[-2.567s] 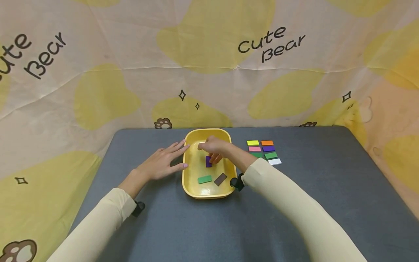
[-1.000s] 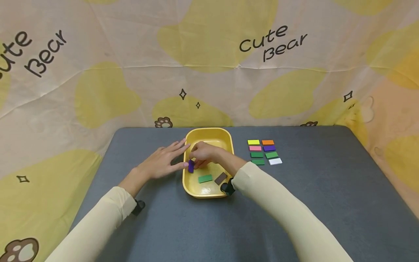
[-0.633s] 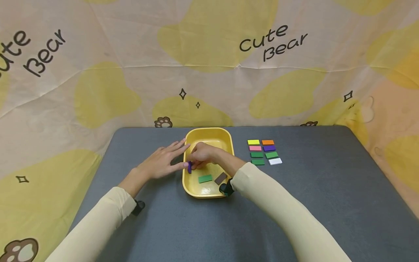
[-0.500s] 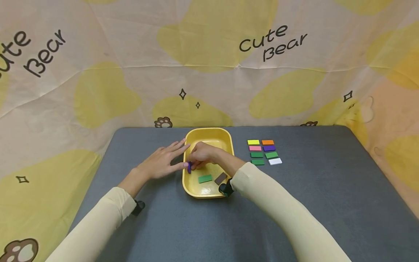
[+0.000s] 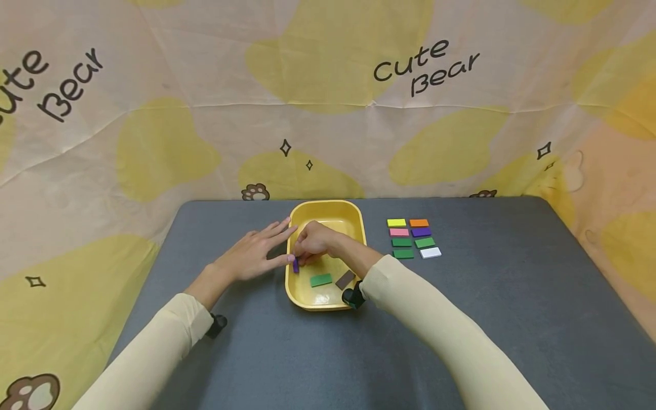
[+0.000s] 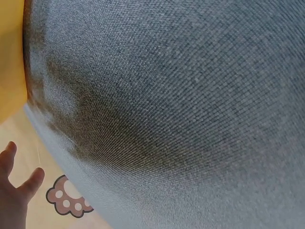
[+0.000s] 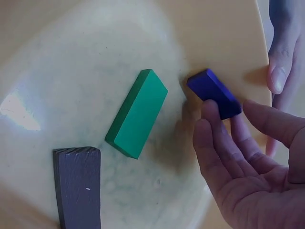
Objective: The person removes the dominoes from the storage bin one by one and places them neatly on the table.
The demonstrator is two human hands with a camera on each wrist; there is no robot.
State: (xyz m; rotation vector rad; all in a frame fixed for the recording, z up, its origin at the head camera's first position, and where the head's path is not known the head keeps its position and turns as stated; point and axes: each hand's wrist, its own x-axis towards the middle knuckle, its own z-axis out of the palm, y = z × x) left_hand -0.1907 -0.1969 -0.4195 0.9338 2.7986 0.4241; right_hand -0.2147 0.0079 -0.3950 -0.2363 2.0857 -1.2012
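Observation:
My right hand [image 5: 315,242] reaches into the yellow tray [image 5: 328,308] and holds a purple rectangular block [image 7: 214,95] between thumb and fingertips. In the right wrist view this block stands tilted close to the tray's side wall. In the head view it is at the left wall, partly hidden. My left hand [image 5: 253,253] rests at the tray's left rim with fingers spread, its thumb near the purple block. On the tray floor lie a green block [image 7: 138,114] and a dark brown block [image 7: 78,186] with visible wood grain, both apart from my fingers.
Right of the tray, several flat blocks lie in two columns on the grey table [image 5: 461,319]: yellow [image 5: 396,223], orange [image 5: 418,223], pink [image 5: 398,232], purple [image 5: 421,232], green [image 5: 402,242] and white [image 5: 430,252]. A printed cloth [image 5: 328,136] hangs behind the table.
My right hand has carried the purple block from the tray's middle leftward to the left wall, turning it more edge-on. The left hand and the other blocks stay in place.

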